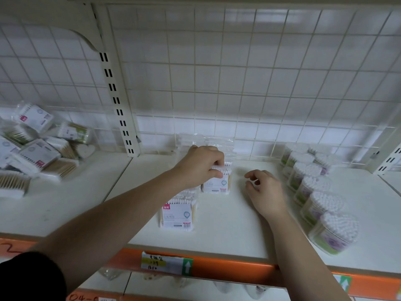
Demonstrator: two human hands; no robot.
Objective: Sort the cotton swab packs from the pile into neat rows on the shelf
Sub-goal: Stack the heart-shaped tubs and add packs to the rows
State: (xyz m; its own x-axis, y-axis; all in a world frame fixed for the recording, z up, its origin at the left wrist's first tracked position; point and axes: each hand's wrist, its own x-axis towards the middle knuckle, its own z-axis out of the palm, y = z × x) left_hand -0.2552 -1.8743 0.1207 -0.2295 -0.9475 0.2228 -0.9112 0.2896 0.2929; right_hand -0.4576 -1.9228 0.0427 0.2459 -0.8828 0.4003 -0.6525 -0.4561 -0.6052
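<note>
A loose pile of cotton swab packs [36, 148] lies at the far left of the white shelf [227, 224]. Two rows of upright packs stand mid-shelf. The left row's front pack [178, 216] shows a white label with a pink tag. My left hand [201, 165] pinches the top of the right row's front pack [217, 183]. More clear packs [206, 140] stand behind it against the grid wall. My right hand [264, 192] hovers just right of that row, fingers loosely curled and holding nothing.
Round tubs of white cotton swabs [321, 196] stand in rows along the right side. A wire grid panel [238, 83] backs the shelf. An orange front strip [227, 266] carries a handwritten price label [160, 262]. A slotted upright [117, 101] divides the two bays.
</note>
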